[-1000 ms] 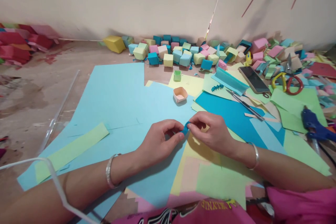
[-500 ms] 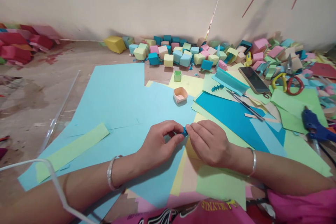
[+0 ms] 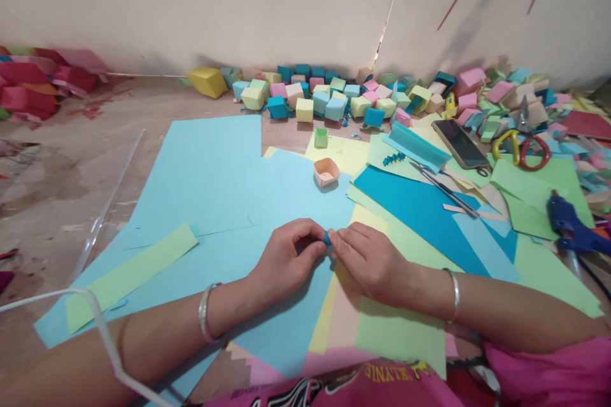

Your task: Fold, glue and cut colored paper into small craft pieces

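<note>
Pink cloth [image 3: 391, 393] fills the near edge. Just beyond, the left hand [image 3: 290, 259] and right hand [image 3: 372, 261] meet at a small blue piece [image 3: 327, 237], apparently paper, set between their fingertips. The left thumb and forefinger pinch it; the right fingers, bunched together, close on its other end and cover much of it, so its folds cannot be made out. Something this small probably wants a light, steady pinch on one side and short, even presses on the other, since hard squeezing could crumple it. Beneath lies a smooth, matte light-blue sheet [image 3: 214, 172], with a flat, straight-sided green strip [image 3: 133, 276] at its left. Farther off stand a peach box [image 3: 326, 178], open-topped with folded walls, and a smaller green box [image 3: 321, 138]. To their right lies a tightly pleated zigzag strip [image 3: 394, 159]. Beyond, paper cubes [image 3: 321, 103], crisp-edged but slightly skewed, crowd toward the plain, pale wall [image 3: 214, 6].
</note>
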`<state>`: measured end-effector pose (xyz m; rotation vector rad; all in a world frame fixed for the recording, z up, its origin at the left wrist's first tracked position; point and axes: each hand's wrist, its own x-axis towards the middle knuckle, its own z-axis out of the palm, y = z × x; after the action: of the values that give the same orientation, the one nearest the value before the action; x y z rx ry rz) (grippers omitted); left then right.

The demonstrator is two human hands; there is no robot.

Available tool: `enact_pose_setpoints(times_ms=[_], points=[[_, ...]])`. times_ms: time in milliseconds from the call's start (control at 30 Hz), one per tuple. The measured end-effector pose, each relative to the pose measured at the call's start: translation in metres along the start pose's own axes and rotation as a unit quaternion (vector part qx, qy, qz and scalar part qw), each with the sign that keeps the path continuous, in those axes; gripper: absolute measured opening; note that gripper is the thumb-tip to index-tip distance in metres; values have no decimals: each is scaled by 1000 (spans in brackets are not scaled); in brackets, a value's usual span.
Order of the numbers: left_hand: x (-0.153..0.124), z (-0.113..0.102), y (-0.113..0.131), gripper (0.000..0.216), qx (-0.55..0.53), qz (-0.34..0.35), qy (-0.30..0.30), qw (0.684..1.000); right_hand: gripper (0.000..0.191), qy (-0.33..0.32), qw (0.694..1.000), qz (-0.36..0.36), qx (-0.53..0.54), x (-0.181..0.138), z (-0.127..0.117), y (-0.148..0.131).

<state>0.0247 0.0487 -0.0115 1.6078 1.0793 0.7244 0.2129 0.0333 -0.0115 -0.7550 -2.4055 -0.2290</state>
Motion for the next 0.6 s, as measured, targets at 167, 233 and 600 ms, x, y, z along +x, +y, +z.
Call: enact_pose_setpoints(times_ms=[167, 233, 600], points=[[1, -1, 0, 9, 7, 20, -8, 1000, 22, 8, 1000, 7, 14, 0, 1, 0], [1, -2, 0, 9, 15, 30, -8, 999, 25, 7, 1000, 6, 10, -1, 2, -1], [4, -7, 11, 7, 56, 132, -47, 989, 18, 46, 938, 208, 272, 5, -7, 14]])
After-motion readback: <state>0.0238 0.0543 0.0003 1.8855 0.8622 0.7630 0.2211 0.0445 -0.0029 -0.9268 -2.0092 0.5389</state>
